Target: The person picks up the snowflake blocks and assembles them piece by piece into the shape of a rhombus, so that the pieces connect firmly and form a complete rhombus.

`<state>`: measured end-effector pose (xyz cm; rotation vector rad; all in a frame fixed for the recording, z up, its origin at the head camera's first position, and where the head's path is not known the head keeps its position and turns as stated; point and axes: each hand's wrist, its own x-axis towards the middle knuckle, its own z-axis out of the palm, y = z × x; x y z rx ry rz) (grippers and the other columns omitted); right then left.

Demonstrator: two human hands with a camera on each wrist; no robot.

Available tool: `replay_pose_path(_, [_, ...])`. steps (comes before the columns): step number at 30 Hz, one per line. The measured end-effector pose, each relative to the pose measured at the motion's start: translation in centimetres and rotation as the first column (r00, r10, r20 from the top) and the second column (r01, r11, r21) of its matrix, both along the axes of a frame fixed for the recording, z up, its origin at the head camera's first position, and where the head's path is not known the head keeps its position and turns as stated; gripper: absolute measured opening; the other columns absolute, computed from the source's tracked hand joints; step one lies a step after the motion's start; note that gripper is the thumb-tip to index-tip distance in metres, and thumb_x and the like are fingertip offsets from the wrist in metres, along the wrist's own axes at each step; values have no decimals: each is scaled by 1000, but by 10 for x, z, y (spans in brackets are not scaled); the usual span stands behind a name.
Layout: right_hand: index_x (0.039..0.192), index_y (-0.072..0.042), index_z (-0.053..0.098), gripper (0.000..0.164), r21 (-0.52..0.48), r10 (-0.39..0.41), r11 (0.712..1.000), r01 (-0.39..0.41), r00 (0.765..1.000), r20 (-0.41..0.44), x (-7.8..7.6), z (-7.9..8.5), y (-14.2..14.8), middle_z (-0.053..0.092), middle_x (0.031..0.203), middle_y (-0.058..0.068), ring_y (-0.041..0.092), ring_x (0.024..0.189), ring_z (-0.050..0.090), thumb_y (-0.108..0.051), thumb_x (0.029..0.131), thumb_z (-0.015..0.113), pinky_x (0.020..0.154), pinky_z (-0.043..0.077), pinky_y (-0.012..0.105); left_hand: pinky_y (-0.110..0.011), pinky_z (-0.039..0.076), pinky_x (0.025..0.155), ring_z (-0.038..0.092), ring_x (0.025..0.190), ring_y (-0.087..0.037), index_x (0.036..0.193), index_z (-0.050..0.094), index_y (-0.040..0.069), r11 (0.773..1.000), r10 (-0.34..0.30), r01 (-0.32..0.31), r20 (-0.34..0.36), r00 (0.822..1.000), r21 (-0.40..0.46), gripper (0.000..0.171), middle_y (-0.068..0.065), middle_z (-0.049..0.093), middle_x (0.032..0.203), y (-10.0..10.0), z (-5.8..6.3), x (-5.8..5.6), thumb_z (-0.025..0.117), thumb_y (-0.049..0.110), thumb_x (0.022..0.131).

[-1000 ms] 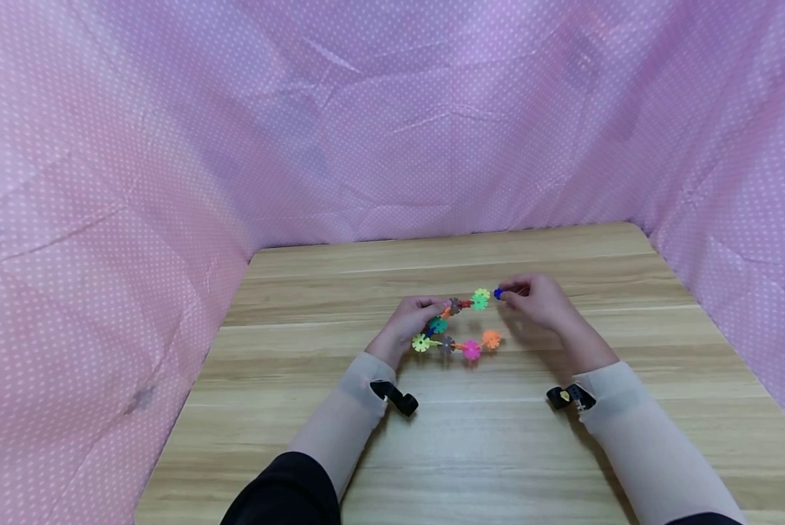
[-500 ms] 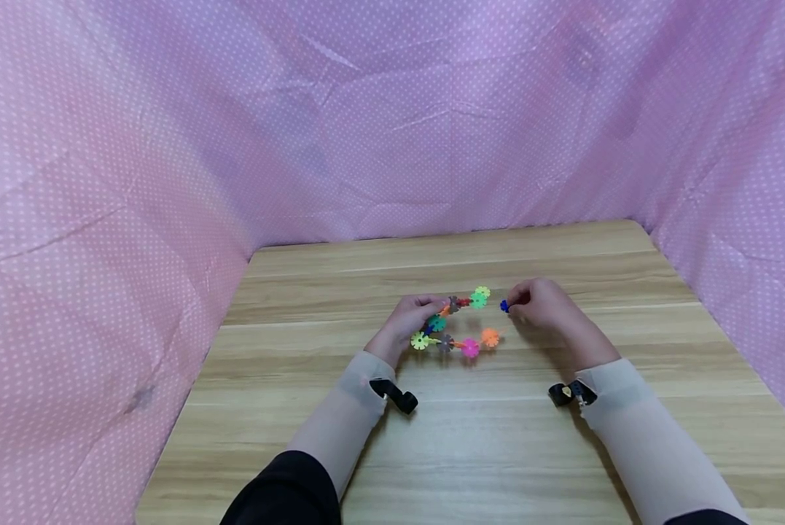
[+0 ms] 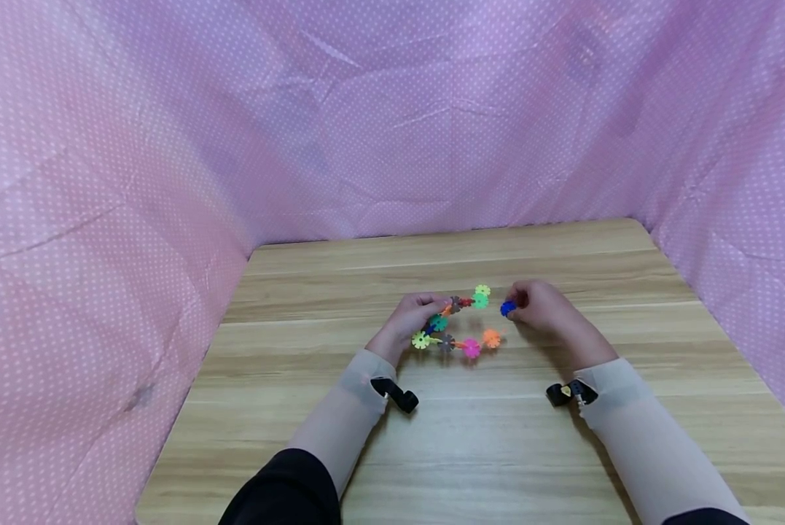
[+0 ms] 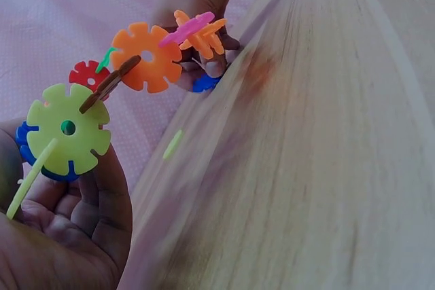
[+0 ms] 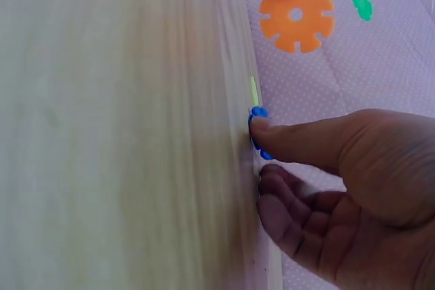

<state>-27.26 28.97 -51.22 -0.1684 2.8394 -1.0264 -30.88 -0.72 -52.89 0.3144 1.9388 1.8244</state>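
My left hand (image 3: 408,319) grips a C-shaped chain of interlocking plastic snowflake discs near its middle. One arm of the chain ends in an orange disc (image 3: 491,338) beside a pink disc (image 3: 471,349); the other arm ends in a green disc (image 3: 480,300). Grey, teal and yellow-green discs sit between, and the fingers hide part of the chain. My right hand (image 3: 544,310) pinches a single blue disc (image 3: 507,308) between thumb and finger, close over the table and apart from the chain. In the right wrist view the thumb (image 5: 306,139) covers part of the blue disc (image 5: 257,134).
A loose yellow-green disc (image 4: 173,145) lies on the wooden table (image 3: 484,452), just behind the green disc in the head view. Pink dotted cloth (image 3: 392,131) hangs around the table's back and sides. A small black camera is strapped on each wrist.
The right hand has drawn slightly right and nearer the body with the blue disc, away from the chain's end. More of that disc's face now shows. The left hand and chain hold nearly still.
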Motion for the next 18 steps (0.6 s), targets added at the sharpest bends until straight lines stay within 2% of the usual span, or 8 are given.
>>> replay_pose_path(4, [103, -8, 74, 7, -52, -14, 999, 13, 1000, -25, 1, 3, -3, 68, 94, 7, 25, 89, 62, -4, 97, 73, 81, 51, 41, -26, 52, 75, 62, 90, -12, 108, 80, 7, 1000, 12, -12, -2, 1000, -15, 26, -2, 74, 112, -1, 2, 1, 74, 31, 100])
replay_pose_path(11, [102, -10, 78, 5, -154, -46, 987, 35, 997, -66, 1, 11, -9, 73, 97, 7, 25, 91, 65, -11, 98, 76, 78, 53, 36, -31, 51, 87, 63, 106, -16, 111, 80, 9, 998, 41, -41, -4, 999, -55, 28, -1, 73, 120, -2, 3, 1, 74, 34, 100])
replay_pose_path(18, [101, -8, 78, 6, -248, -70, 967, 57, 997, -44, 3, 17, -12, 73, 98, 8, 25, 91, 67, -12, 97, 77, 73, 57, 30, -29, 53, 86, 64, 107, -17, 110, 80, 8, 998, 51, -51, 12, 999, -40, 25, -2, 73, 121, -1, 3, 2, 74, 30, 100])
